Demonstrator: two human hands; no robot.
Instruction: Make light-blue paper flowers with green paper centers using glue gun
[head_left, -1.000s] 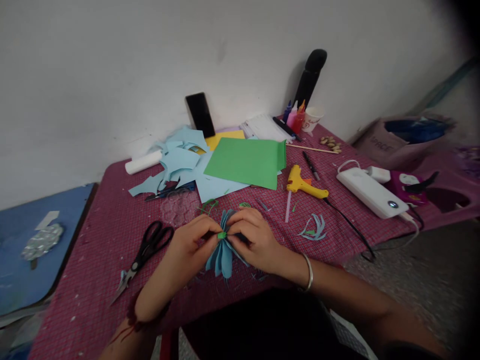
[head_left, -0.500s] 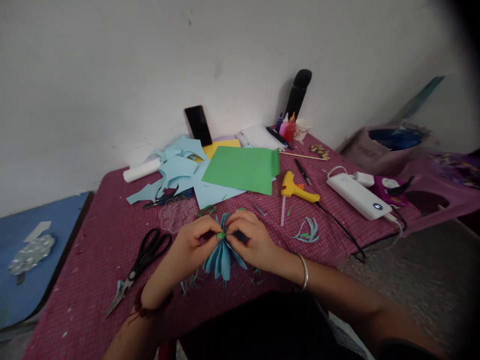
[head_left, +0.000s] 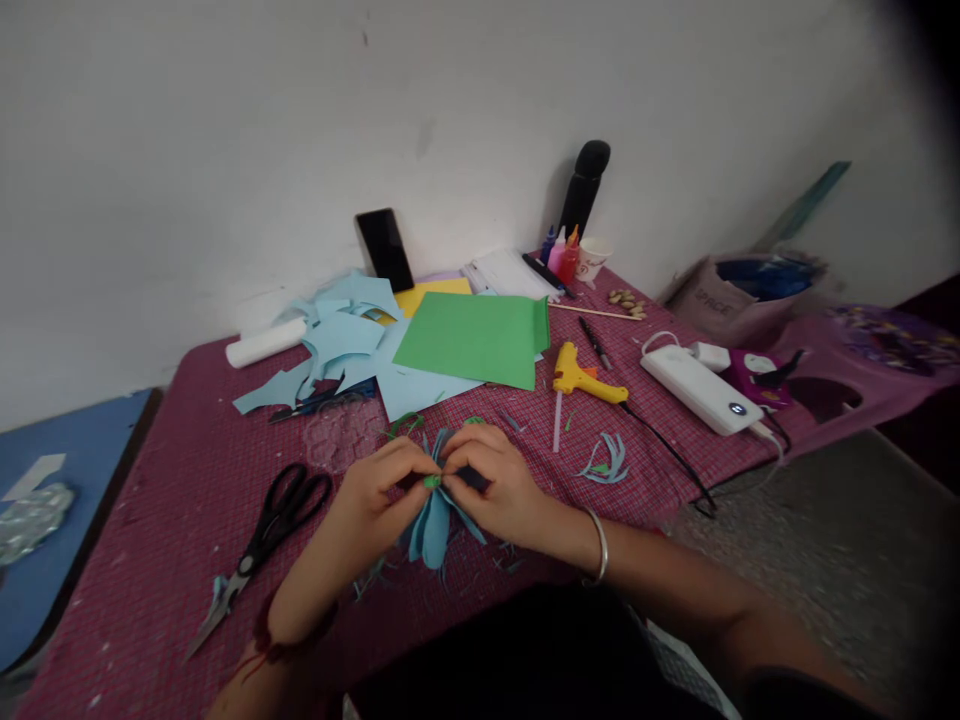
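Observation:
Between my hands is a blue paper flower [head_left: 433,535], its petals hanging down and spreading, with a small green center [head_left: 431,482] at the top. My left hand [head_left: 382,492] pinches it from the left, thumb and forefinger at the green part. From the right, my right hand [head_left: 496,480] pinches the same spot, fingertips almost meeting the left ones. Thin blue and green paper scraps lie beneath. The exact grip of the fingertips is partly hidden. Black-handled scissors [head_left: 259,545] rest partly open left of my left forearm.
A green sheet [head_left: 472,340] lies over blue paper offcuts [head_left: 341,340]. To the right are a yellow glue gun [head_left: 589,378] with its cord, fringed blue strips [head_left: 611,460] and a white power bank [head_left: 701,390]. A phone [head_left: 385,248] and a black bottle [head_left: 585,190] stand near the wall.
The view has shifted slightly, so most things sit a little further left. Both hands still pinch the flower's middle, and its petals look turned and bunched more narrowly.

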